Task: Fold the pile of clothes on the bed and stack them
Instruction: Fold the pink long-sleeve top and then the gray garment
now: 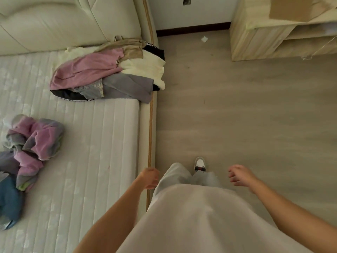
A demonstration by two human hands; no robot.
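Pink-topped pile of clothes (pixel 107 73) upper left, on bed (pixel 82 143) edge | left hand (pixel 148 178) loosely curled, right hand (pixel 240 175) relaxed, both empty | take top garment first, spread flat

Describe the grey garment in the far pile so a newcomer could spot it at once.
Start at the cream padded headboard and go to the clothes pile at the mattress's floor-side edge. The grey garment is on that pile's near side, draped over the bed rail. It is plain flat grey, below the pink piece and beside the cream one.
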